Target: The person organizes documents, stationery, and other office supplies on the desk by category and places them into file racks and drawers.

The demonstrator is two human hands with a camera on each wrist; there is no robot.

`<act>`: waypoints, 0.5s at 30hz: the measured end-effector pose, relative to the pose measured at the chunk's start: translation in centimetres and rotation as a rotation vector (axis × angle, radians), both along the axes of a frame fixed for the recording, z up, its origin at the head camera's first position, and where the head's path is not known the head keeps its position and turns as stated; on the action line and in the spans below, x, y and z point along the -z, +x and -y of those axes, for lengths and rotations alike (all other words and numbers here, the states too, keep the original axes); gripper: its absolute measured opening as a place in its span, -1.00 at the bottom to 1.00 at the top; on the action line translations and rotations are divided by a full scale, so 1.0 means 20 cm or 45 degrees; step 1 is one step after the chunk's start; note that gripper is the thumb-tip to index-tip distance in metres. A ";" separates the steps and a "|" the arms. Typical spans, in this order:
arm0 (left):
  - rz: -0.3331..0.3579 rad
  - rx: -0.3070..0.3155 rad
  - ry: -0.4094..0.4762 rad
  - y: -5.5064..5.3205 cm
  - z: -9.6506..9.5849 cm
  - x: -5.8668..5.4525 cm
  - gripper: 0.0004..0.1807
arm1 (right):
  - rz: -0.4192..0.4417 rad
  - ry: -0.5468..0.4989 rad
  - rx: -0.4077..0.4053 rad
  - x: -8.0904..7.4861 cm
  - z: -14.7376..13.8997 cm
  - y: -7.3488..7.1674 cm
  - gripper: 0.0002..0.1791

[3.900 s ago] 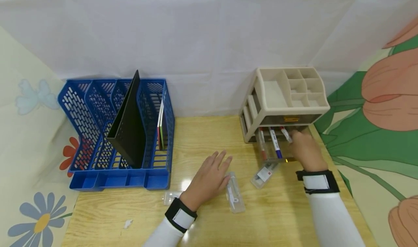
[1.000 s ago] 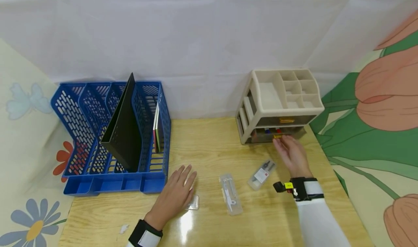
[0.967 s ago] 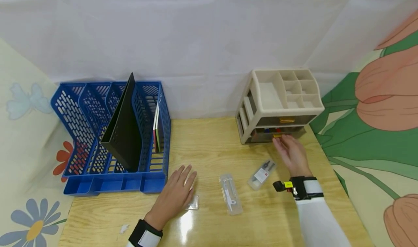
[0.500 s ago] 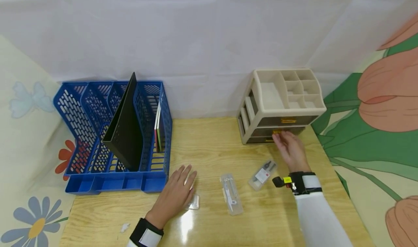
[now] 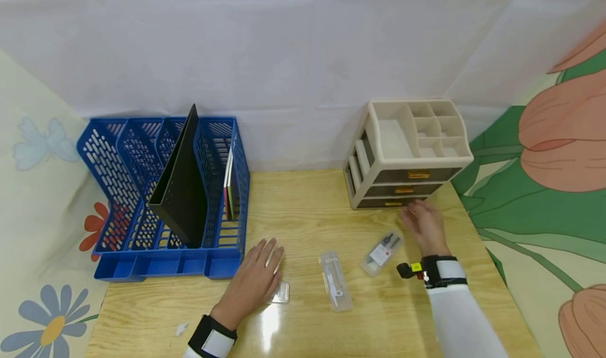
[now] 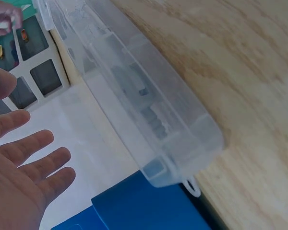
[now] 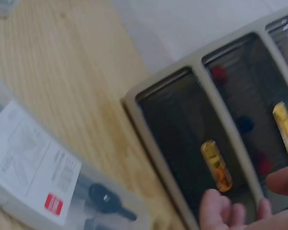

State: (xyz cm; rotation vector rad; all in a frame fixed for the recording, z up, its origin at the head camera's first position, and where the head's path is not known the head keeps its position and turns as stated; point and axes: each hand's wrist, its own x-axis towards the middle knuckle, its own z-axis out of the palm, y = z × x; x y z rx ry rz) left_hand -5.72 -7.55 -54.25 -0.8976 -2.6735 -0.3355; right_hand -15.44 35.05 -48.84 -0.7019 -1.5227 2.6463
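Note:
My right hand (image 5: pixel 424 226) is in front of the bottom drawer (image 5: pixel 374 202) of a beige drawer organizer (image 5: pixel 393 137). Its fingers are loosely bent, close to the amber handle (image 7: pixel 217 165), and hold nothing. All the drawers stand closed; coloured marker tips show dimly through the middle drawer (image 7: pixel 235 100). With fingers spread, my left hand (image 5: pixel 251 281) rests by the table, partly covering a small clear box (image 5: pixel 281 292). Between the hands lie a slim clear case (image 5: pixel 336 281) with a white item inside, and a clear labelled case (image 5: pixel 381 254) with dark tools.
On the left stands a blue slotted file rack (image 5: pixel 170 263) holding a black folder (image 5: pixel 182 189) and thin booklets (image 5: pixel 229 187). A white scrap (image 5: pixel 181 329) lies at the front left of the wooden table (image 5: pixel 298 205). White cloth (image 5: pixel 303 84) hangs behind.
The middle drawer with markers, pulled out earlier, has been pushed in by my right hand, which then left its handle and moved down to the bottom drawer. My left hand moved left, then stayed.

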 end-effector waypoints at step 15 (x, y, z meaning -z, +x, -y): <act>0.087 -0.036 0.005 -0.04 -0.04 0.01 -0.42 | 0.273 -0.257 -0.125 0.11 -0.06 -0.10 -0.46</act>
